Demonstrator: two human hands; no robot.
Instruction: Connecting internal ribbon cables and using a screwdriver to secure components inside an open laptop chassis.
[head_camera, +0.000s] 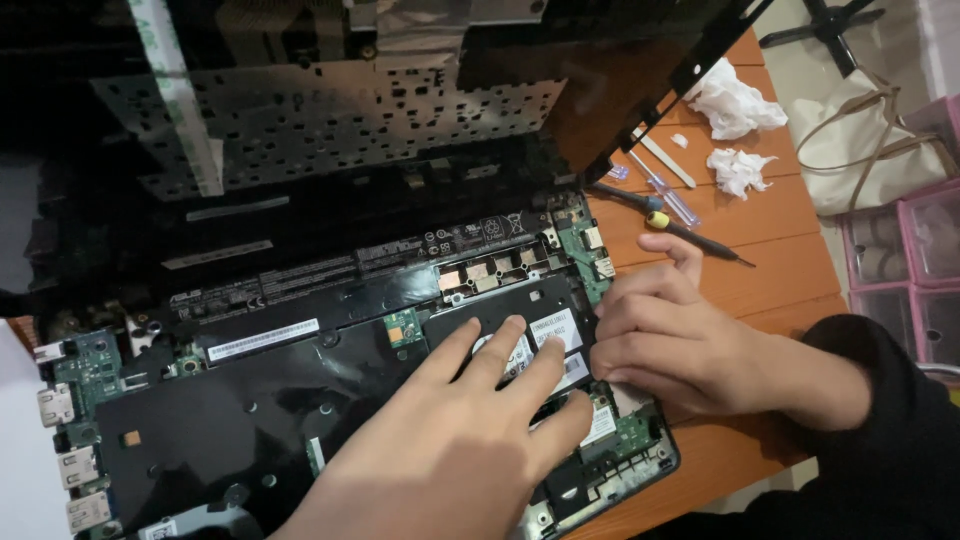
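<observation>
Laptop (300, 400) lying open on the counter (760, 270), bottom cover off, black film over most of the inside, green boards visible at the left edge and near the right corner. Lifted lid or panel (330, 120) standing at the far side, full of small holes.

Left hand (450, 450) coming in from the near edge, flat, fingers (495, 350) spread apart and pressing on a black drive (530, 330) with white labels, in the right part of the laptop. Nothing gripped here, only touching from above.

Right hand (680, 340) coming in from the right in a black sleeve (880, 420), fingers curled together at the right edge of the drive, touching it; cannot tell if pinching something, tips are hidden.

Two screwdrivers (680, 225) on the counter just beyond the right hand, a flat white tool (665, 160) beside them. Crumpled tissues (735, 100) farther away. Beige bag (870, 140) and pink drawers (910, 260) at the far right, off the counter.
</observation>
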